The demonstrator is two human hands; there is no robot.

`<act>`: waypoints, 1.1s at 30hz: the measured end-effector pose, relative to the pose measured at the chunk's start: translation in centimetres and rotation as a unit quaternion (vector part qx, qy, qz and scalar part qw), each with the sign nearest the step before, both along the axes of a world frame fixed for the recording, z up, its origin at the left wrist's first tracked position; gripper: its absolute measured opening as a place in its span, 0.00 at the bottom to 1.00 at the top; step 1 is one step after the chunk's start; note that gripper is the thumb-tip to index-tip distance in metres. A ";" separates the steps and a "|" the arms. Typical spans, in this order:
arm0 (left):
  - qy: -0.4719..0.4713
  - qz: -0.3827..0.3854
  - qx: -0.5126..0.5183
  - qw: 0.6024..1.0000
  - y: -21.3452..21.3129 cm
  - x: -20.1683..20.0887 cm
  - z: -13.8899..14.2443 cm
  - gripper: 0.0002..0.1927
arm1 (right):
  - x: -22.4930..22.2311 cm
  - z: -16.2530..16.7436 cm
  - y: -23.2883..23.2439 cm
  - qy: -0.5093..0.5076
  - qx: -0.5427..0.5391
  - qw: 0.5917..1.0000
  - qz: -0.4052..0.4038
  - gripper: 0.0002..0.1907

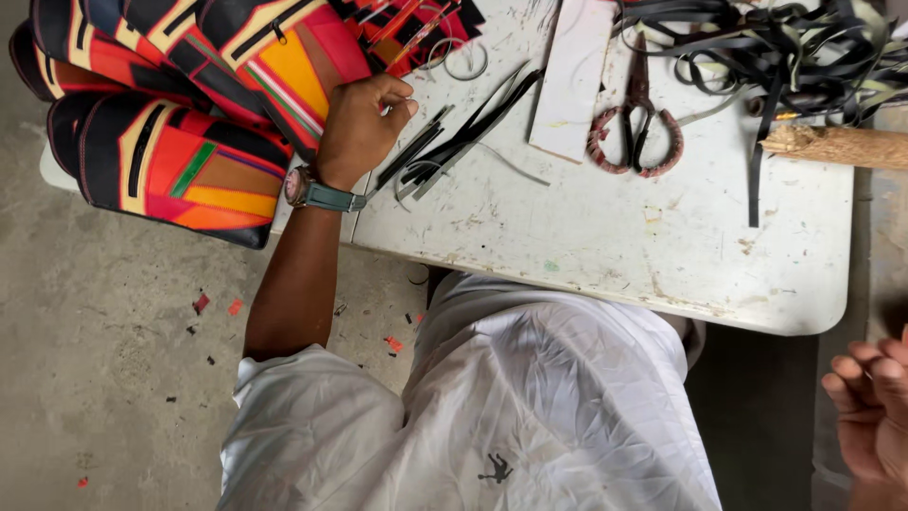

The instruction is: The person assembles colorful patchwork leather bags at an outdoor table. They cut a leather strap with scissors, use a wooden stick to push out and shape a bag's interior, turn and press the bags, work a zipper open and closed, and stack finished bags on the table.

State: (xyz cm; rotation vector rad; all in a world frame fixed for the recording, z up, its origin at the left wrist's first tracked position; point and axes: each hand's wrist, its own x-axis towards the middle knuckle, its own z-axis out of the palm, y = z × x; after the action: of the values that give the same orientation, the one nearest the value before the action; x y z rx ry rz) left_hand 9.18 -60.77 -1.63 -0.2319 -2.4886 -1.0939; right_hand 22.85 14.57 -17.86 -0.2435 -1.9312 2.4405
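While the left hand (364, 123) presses curled fingers onto a stack of red, orange and black patchwork bags (180, 104) at the corner of a white table (615, 246), seemingly to steady the overhanging pile, the right hand (870, 407) hangs loosely curled and empty at the frame's lower right edge. Red-handled scissors (636, 128) lie within reach beside black strips (454, 142) and tangled strapping (776, 47). The upper bags are cut off; the right wrist is out of view.

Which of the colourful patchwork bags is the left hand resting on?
The left hand rests on the upper patchwork bag with the orange-and-red panel, on the table edge; the lower bag with a green stripe lies untouched.
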 end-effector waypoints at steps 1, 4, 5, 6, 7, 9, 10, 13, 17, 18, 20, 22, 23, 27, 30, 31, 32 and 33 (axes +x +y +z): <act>0.009 -0.001 -0.023 1.000 0.1 0.2 -0.6 0.09 | 0.2 -0.5 0.6 -0.010 0.074 0.997 -0.003 0.08; 0.008 0.020 -0.042 0.999 1.1 -0.1 -1.4 0.07 | 0.7 -1.2 2.2 -0.064 0.300 0.952 -0.014 0.14; -0.016 0.031 -0.041 0.999 1.3 -0.3 -1.5 0.07 | 0.9 -1.0 2.6 -0.086 0.374 0.923 -0.018 0.16; -0.039 0.042 -0.042 0.998 1.5 -0.4 -1.5 0.06 | 1.0 -0.7 2.4 -0.108 0.442 0.890 -0.021 0.19; -0.065 0.052 -0.041 0.996 1.7 -0.6 -1.5 0.06 | 1.1 0.0 1.8 -0.131 0.509 0.850 -0.024 0.22; -0.121 0.078 -0.069 0.987 1.7 -0.7 -1.6 0.08 | 0.5 2.1 -0.9 -0.067 0.434 0.898 -0.002 0.22; -0.151 0.091 -0.083 0.981 1.5 -0.7 -1.6 0.08 | 0.2 3.7 -2.9 -0.036 0.395 0.918 0.011 0.23; -0.020 0.013 -0.094 0.995 0.9 -0.5 -1.9 0.04 | -1.1 8.5 -11.6 0.080 0.330 0.940 0.028 0.13; -0.053 0.019 -0.100 0.993 0.3 0.0 -2.1 0.07 | -2.9 15.6 -20.8 0.136 0.321 0.932 0.095 0.26; -0.070 0.021 -0.093 0.993 0.3 0.0 -2.1 0.07 | -3.8 16.7 -22.3 0.158 0.340 0.922 0.094 0.21; -0.087 0.022 -0.081 0.993 0.5 0.0 -2.3 0.07 | -5.5 17.3 -25.1 0.198 0.377 0.900 0.090 0.13; -0.084 0.024 -0.071 0.994 0.4 -0.1 -2.4 0.06 | -7.7 16.8 -27.2 0.213 0.357 0.904 0.097 0.09; -0.065 0.020 -0.071 0.995 0.1 -0.2 -2.5 0.05 | -8.7 16.3 -28.1 0.218 0.363 0.900 0.104 0.08; -0.052 0.041 -0.116 0.991 -2.2 -0.2 -2.6 0.05 | -11.5 14.2 -32.6 0.186 0.387 0.889 0.160 0.05; -0.096 0.068 -0.143 0.983 -3.3 0.5 -3.2 0.08 | -12.2 14.2 -35.8 0.234 0.429 0.850 0.198 0.09; -0.113 0.072 -0.145 0.980 -3.2 0.8 -3.5 0.09 | -12.1 14.3 -36.7 0.262 0.447 0.829 0.208 0.11; -0.112 0.065 -0.139 0.982 -2.8 1.1 -3.9 0.10 | -12.0 14.4 -37.6 0.290 0.464 0.808 0.219 0.13; -0.109 0.058 -0.133 0.983 -2.2 1.2 -4.3 0.10 | -11.9 14.5 -38.3 0.301 0.472 0.797 0.226 0.14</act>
State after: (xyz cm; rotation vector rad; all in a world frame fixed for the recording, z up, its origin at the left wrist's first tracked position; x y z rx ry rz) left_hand 10.40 -62.94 -5.93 -0.0443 -2.8033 -0.7739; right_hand 10.96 -23.76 -3.31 0.9654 -2.6643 1.0830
